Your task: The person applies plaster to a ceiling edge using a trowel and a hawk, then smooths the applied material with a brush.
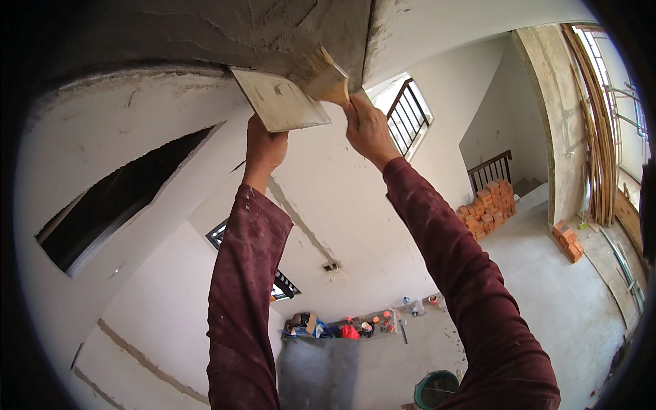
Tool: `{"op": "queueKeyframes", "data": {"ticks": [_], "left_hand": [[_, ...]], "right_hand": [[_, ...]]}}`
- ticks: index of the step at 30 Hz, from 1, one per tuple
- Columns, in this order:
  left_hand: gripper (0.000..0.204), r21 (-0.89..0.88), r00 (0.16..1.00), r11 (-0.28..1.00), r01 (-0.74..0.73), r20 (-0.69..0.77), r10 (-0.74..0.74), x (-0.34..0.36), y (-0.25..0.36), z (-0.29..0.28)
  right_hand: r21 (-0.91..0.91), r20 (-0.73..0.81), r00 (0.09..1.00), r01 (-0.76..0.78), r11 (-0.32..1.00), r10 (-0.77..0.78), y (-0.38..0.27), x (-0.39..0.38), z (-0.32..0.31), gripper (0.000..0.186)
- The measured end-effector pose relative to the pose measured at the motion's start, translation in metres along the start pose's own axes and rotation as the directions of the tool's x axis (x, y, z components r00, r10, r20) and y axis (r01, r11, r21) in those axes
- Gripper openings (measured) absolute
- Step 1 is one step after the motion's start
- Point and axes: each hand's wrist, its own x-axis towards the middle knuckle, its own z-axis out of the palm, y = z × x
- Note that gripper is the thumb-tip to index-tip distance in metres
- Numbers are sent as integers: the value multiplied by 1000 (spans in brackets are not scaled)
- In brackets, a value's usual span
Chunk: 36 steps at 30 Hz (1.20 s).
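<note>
The head view shows both bare hands raised toward a rough grey surface (198, 37). The left hand (266, 145) is closed beneath a pale, tilted flat board (277, 106), which hides part of its grip. The right hand (369, 130), just right of the flat board, is clenched around the lower end of a brush (332, 87). The brush stands at the flat board's right edge, bristles pointing up at the grey surface; I cannot tell if they touch it. Maroon sleeves (240, 294) cover the forearms below the flat board. Left of it and lower, a dark opening (126, 198) cuts through the white wall (157, 273). To its right are a window with a black railing (408, 113) and, lower and farther off, stacked orange bricks (488, 208). Well below the flat board, a green bucket (418, 391) and small containers (367, 327) stand on the floor (389, 359).
</note>
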Motion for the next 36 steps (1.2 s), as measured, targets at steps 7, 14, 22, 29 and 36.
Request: {"op": "queueKeyframes", "data": {"ticks": [7,14,22,29,36], "left_hand": [[25,48,998,997,58,36,-60,-7,1,-19],[25,85,997,995,59,52,-64,2,8,-2],[23,69,999,997,47,8,-47,-10,-5,-16],[21,-32,998,998,55,11,-55,1,-1,2],[20,-5,999,999,52,4,-52,-7,-5,-8]], "right_hand": [[186,3,999,-41,982,42,-39,-45,-31,13],[61,-100,989,117,991,-111,-30,3,-4,10],[170,-33,996,92,981,-88,-53,-36,-29,6],[-74,35,999,-9,997,12,12,-1,0,14],[-57,233,890,-390,919,392,21,-42,-18,21]]}}
